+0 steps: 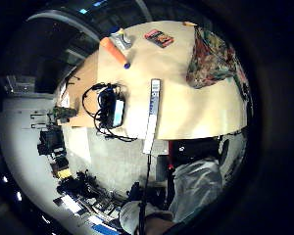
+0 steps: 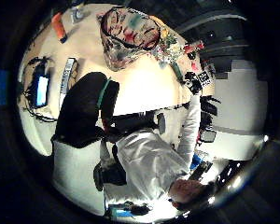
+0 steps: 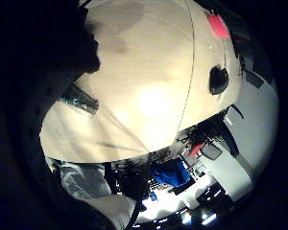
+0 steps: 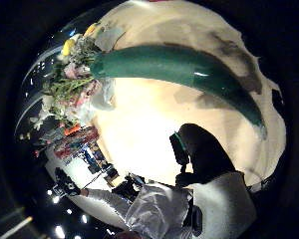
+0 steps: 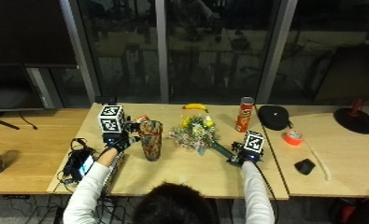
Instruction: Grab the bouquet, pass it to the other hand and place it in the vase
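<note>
The table (image 5: 190,175), a light wooden top, carried every object shown. The vase (image 5: 151,140), tall and multicoloured, stood upright on it and serves here as the landmark. The bouquet (image 5: 195,133) lay just to the vase's right, its flower head nearest the vase and its dark green wrapped stem (image 4: 189,67) running away from the vase toward the person; whether the head rested on the table or hung just above it could not be told. The right hand (image 5: 241,157), well to the right of the vase, was at the stem's lower end, and its thumb side palm view showed the stem close across the palm, so it was judged to be grasping the stem, although the fingers themselves were hidden. The left hand (image 5: 118,142) hovered just left of the vase, apparently holding nothing; whether its fingers were spread or curled could not be told. A red snack tube (image 5: 243,115) stood farther right of the vase, beyond the bouquet, and a banana (image 5: 195,107) lay behind the bouquet.

Risk, as judged: the transfer to the left hand would carry the flower head past the vase, and a sweep too low could tip it. A grasp at the stem's far end leaves the head heavy and liable to droop or swing during the exchange.
</note>
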